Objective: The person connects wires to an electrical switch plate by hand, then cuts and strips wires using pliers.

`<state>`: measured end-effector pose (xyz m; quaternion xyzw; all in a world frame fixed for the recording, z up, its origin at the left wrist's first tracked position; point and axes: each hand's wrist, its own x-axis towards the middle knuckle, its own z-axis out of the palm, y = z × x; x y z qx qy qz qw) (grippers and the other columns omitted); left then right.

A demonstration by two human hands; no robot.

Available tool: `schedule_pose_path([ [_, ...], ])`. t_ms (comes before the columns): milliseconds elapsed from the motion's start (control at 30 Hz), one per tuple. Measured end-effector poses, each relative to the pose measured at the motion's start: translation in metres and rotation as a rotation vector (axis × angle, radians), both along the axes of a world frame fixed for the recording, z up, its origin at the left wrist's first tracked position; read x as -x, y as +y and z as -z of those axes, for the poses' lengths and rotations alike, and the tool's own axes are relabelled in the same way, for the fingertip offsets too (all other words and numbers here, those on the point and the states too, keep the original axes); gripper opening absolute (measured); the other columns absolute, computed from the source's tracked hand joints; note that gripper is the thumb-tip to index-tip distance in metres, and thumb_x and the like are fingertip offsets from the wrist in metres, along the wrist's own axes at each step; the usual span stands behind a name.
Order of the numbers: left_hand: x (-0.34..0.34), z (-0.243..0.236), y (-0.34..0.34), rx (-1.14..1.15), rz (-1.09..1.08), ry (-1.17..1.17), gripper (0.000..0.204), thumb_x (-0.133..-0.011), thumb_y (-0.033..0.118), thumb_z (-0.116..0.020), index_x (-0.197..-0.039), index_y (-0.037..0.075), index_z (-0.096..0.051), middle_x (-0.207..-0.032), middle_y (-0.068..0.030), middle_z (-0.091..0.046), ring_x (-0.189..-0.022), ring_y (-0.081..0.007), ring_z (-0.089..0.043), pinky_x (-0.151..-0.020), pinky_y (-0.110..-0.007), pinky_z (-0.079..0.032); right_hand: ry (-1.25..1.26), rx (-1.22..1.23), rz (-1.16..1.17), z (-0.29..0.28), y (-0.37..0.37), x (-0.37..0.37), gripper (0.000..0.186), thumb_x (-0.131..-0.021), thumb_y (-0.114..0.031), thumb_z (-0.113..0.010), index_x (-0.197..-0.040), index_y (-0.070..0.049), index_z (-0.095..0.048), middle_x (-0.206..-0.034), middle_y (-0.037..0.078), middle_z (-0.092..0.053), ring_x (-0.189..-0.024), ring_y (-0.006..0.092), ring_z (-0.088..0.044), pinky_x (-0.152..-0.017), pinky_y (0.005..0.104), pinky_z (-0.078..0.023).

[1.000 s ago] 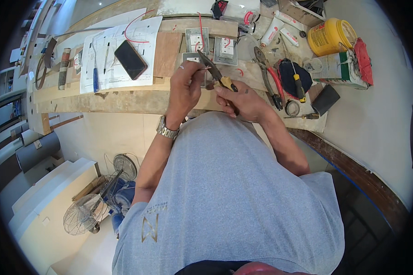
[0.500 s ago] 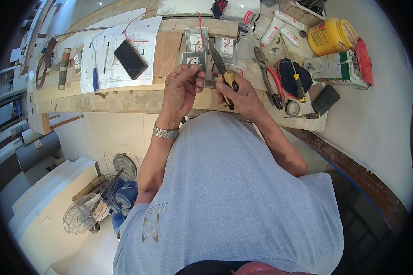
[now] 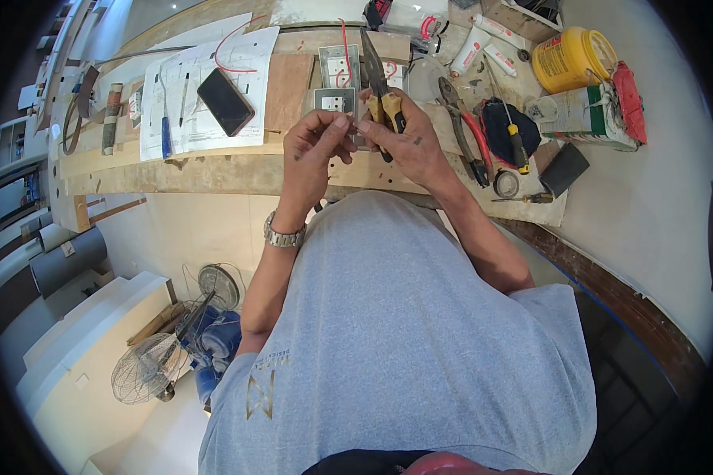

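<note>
My right hand (image 3: 413, 149) is wrapped round long-nosed pliers (image 3: 374, 65) with yellow and black handles, their jaws pointing away from me. Close by, my left hand (image 3: 313, 149) pinches something too small to make out between thumb and fingers. The thumb and fingertip of the right hand meet it from the other side. Just beyond the fingers is a grey box with a white socket (image 3: 334, 103). Behind it stands a second socket box (image 3: 333, 55) with a red wire (image 3: 345, 38) rising from it. A third white socket (image 3: 394, 71) is partly hidden by the pliers.
On the wooden bench (image 3: 206, 180), a phone (image 3: 226, 103) lies over paper drawings (image 3: 249, 59) beside a blue-handled screwdriver (image 3: 166, 136). To the right are red-handled cutters (image 3: 473, 131), a yellow screwdriver (image 3: 518, 146), white tubes (image 3: 470, 52) and a yellow tub (image 3: 570, 59). A fan (image 3: 146, 368) stands lower left.
My right hand has moved left and away from me, turning the pliers more upright, and its thumb and fingertip now meet the left fingertips. The left hand has barely moved.
</note>
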<state>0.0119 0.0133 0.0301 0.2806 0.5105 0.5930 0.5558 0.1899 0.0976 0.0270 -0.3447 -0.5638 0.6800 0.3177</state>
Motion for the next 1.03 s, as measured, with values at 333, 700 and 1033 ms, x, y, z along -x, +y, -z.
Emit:
schedule_pose_path([
  [333,0.003,0.002,0.004,-0.15,-0.168,0.238,0.016,-0.108,0.014,-0.069,-0.113,-0.001,-0.073,-0.101,-0.0065,-0.075,-0.082,-0.0106,-0.069,-0.072,-0.027,-0.056,-0.108,0.025,-0.053,0.004,-0.016,-0.017,0.053,-0.108,-0.028,-0.067,-0.148,0.003,-0.054,-0.098,0.003,-0.064,-0.092,0.0138,-0.062,-0.082,0.0296,-0.052],
  [700,-0.005,-0.001,0.009,-0.295,-0.24,0.56,0.01,-0.106,0.006,-0.071,-0.11,-0.003,-0.072,-0.117,-0.007,-0.066,-0.091,-0.0095,-0.068,-0.075,-0.025,-0.059,0.014,0.184,-0.223,0.001,-0.031,-0.013,0.055,-0.111,-0.035,-0.065,-0.152,0.0,-0.052,-0.099,0.001,-0.064,-0.084,0.0093,-0.062,-0.075,0.0262,-0.052],
  [1033,-0.005,-0.006,0.009,-0.368,-0.231,0.978,0.009,-0.102,0.004,-0.073,-0.106,-0.004,-0.069,-0.118,-0.0113,-0.067,-0.085,-0.0207,-0.069,-0.074,-0.031,-0.058,-0.058,0.079,-0.22,-0.002,-0.03,-0.01,0.063,-0.11,-0.039,-0.065,-0.156,0.001,-0.048,-0.092,0.002,-0.069,-0.086,0.01,-0.059,-0.076,0.0279,-0.048],
])
